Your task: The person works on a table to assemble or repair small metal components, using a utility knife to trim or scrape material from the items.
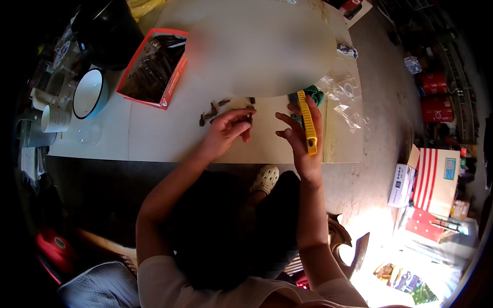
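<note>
My left hand [225,134] is over the table near its front edge, its fingertips closed on a small dark brown piece [250,116]. Several similar short brown pieces [209,114] lie scattered just beyond that hand. In my right hand [305,149] is a yellow box cutter [308,123], lying along the palm and tilted away from me. The thumb and some fingers of this hand are spread toward the left. Dark green cloth-like stuff [314,94] shows behind the box cutter's far end.
A red open box [175,83] of dark brown sticks stands at the left. Past it are a white enamel bowl [88,95], a white mug [54,119] and a black bucket [110,36]. Clear plastic wrap [348,102] lies at the right; a blurred oval hides the table's far middle.
</note>
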Demonstrator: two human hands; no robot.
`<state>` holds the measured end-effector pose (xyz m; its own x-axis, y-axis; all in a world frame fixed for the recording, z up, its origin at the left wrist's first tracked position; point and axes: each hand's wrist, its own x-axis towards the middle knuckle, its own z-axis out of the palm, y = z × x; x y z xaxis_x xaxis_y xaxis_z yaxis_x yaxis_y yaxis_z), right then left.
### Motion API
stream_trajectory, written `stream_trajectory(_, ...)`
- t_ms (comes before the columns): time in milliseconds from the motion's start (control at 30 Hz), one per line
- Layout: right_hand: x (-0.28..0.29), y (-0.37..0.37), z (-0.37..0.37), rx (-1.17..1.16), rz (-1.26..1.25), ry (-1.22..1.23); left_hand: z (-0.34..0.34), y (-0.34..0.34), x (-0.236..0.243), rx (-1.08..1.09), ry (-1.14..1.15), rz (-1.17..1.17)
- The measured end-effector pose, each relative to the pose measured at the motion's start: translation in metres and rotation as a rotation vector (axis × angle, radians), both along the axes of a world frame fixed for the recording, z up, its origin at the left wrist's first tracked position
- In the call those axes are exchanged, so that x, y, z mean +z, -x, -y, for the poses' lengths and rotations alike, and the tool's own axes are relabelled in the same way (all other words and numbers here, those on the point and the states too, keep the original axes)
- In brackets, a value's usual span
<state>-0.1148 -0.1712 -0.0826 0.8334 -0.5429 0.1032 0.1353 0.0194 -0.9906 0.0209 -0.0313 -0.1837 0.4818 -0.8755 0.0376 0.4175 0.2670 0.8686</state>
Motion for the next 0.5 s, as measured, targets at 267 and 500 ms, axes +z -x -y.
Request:
stream_trajectory(267, 0.002, -0.015, -0.007, 0.244, 0.223, -0.282, -0.009, -0.005, 0.008, -0.03, 0.009, -0.094)
stream_trajectory(500, -0.031, -0.004, 0.004, -0.125, -0.407, 0.017, -0.009, -0.002, 0.01, -0.012, -0.061, -0.045)
